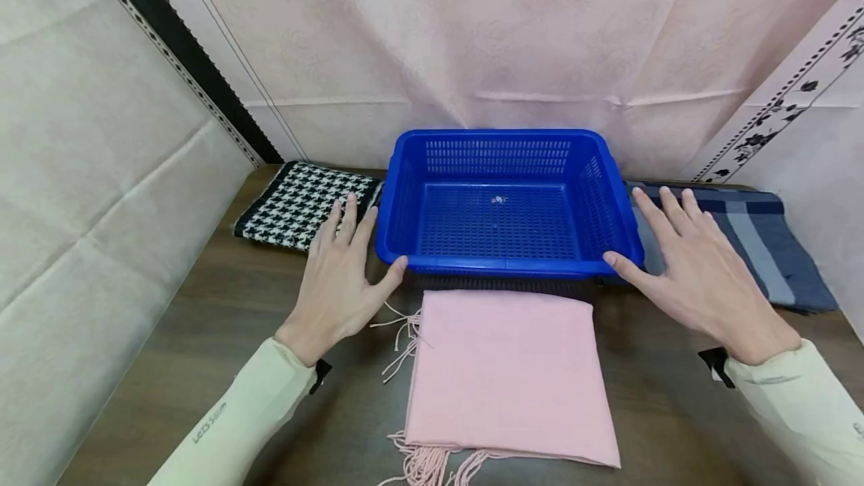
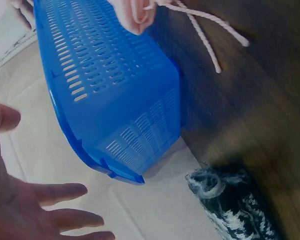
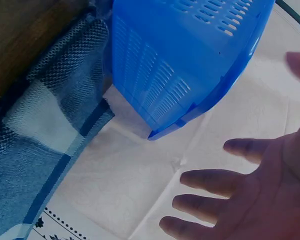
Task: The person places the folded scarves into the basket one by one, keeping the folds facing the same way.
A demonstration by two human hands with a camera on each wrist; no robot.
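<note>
A blue plastic basket with slotted walls stands at the back of the table, bare inside. My left hand hovers with fingers spread at its left front corner, over the edge of a folded black-and-white houndstooth cloth. On the other side my right hand, fingers straight and apart, is by the right front corner above a folded blue striped cloth. Both wrist views show a gap between the fingers and the basket. In front of the basket lies a folded pink scarf with fringe at its left and near edges.
The wooden table carries all of these things. Pale pink fabric hangs right behind the basket, and light fabric walls close in the left and right sides. Loose pink fringe strands trail beside the basket.
</note>
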